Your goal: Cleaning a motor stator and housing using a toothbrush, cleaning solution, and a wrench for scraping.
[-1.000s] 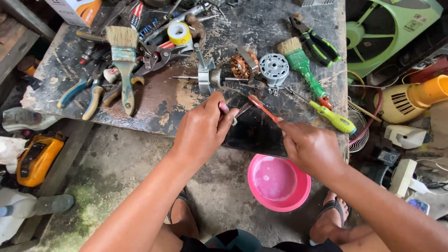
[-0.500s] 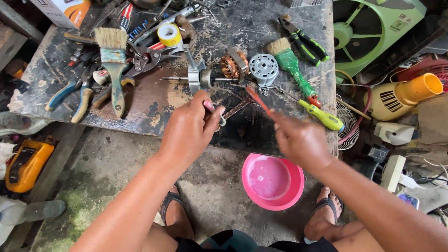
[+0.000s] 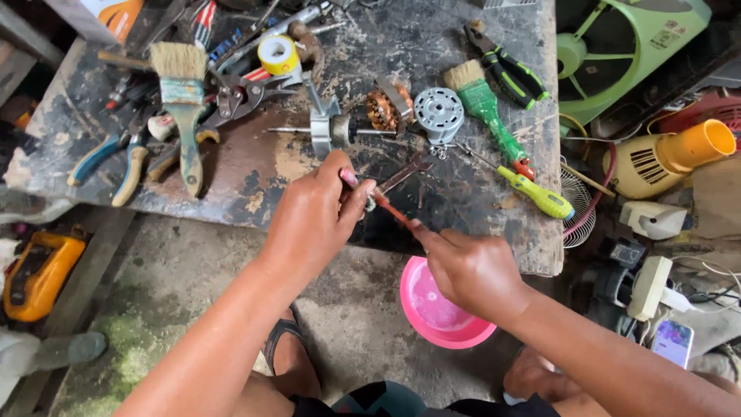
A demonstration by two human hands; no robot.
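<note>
My left hand (image 3: 316,216) pinches a small metal part at the bench's front edge, thumb and fingers closed on it. My right hand (image 3: 471,270) grips a thin orange-handled tool (image 3: 392,210), its tip pressed into that small part. A rusty spanner (image 3: 405,171) lies on the bench just beyond my fingers. Farther back a motor rotor on its shaft (image 3: 328,130) rests beside a copper-wound stator (image 3: 384,108) and a round grey end cap (image 3: 438,113).
The dirty workbench (image 3: 432,46) carries a paintbrush (image 3: 184,100), pliers (image 3: 116,158), snips, a tape roll (image 3: 278,54), a green brush (image 3: 486,116) and a yellow-green screwdriver (image 3: 532,191). A pink bowl (image 3: 440,309) sits on the floor below. Green fan housing (image 3: 617,46) and yellow motor cover (image 3: 671,158) lie right.
Both hands stay together at the bench edge. The orange tool's tip has slid closer into my left fingers, and the right hand has shifted slightly toward me.
</note>
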